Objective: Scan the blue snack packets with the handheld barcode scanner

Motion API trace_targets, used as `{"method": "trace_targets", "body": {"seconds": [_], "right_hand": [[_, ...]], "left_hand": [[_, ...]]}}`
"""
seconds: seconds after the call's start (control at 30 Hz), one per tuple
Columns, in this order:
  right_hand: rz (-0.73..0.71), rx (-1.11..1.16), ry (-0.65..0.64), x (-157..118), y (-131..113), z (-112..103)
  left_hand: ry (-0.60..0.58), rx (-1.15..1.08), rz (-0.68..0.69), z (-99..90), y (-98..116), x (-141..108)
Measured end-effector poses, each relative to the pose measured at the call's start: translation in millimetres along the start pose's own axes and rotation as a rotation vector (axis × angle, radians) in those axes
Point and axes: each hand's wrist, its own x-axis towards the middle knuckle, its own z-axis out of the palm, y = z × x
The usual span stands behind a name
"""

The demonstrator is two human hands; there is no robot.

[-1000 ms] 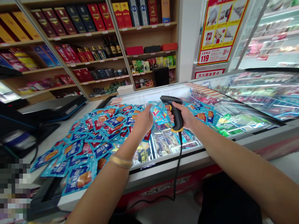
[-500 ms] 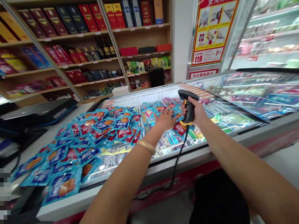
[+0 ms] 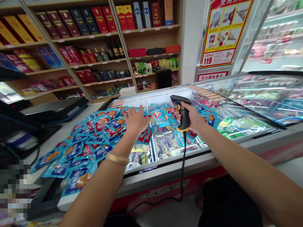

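Observation:
My right hand (image 3: 191, 117) is wrapped round the grip of a black and yellow barcode scanner (image 3: 183, 117), its head tilted to the left. A cable runs down from the scanner past the freezer's front edge. Over the right part of a big heap of blue snack packets (image 3: 99, 135), my left hand (image 3: 136, 121) has its fingers spread and holds nothing that I can see. Whether its fingers touch the packets is hard to tell. More of these packets (image 3: 208, 118) lie to the right, partly behind my right hand.
The packets lie on a glass-topped freezer (image 3: 175, 160) with frozen goods inside. A black device (image 3: 59, 108) stands on the counter at left. Behind are shelves (image 3: 151, 28) of boxes and bottles, and a red and yellow poster (image 3: 224, 34).
My left hand has moved left, from beside the scanner to over the heap. The scanner, still in my right hand, has shifted slightly left. The view has turned a little left.

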Motion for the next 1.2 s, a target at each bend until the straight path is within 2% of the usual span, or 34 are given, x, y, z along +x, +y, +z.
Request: {"method": "trace_targets", "body": {"seconds": [0.13,0.27,0.37,0.57,0.73,0.83,0.9,0.97,1.07,1.13,1.2], "right_hand": [[0.085,-0.033,-0.065,15,27,31],[0.145,-0.048,-0.103,23,50,46],[0.175,-0.078,-0.104,21,57,45],[0.18,-0.06,-0.086,16,52,35],[0.169,-0.064,-0.13,14,50,32],[0.168,-0.079,-0.144,11,49,33],[0.169,-0.083,-0.167,9,49,33],[0.171,-0.084,-0.21,8,49,33],[0.177,-0.08,-0.281,6,50,32],[0.182,-0.079,-0.311,6,50,33],[0.185,-0.081,-0.328,5,50,33]], "left_hand": [[0.014,0.059,-0.085,2.1,-27,-9],[0.0,0.107,-0.078,6.1,-33,-19],[0.008,0.093,-0.064,7.0,-31,-23],[0.026,0.042,-0.064,6.4,-27,-25],[0.079,-0.104,-0.089,4.5,-28,-24],[0.211,-0.325,-0.112,5.8,-30,-19],[0.277,-0.616,-0.117,7.6,-31,-14],[0.217,-0.986,-0.162,8.7,-31,-10],[0.01,-1.409,-0.286,8.0,-30,-8],[-0.047,-1.536,-0.317,6.7,-28,-9],[-0.051,-1.58,-0.321,6.0,-26,-10]]}}
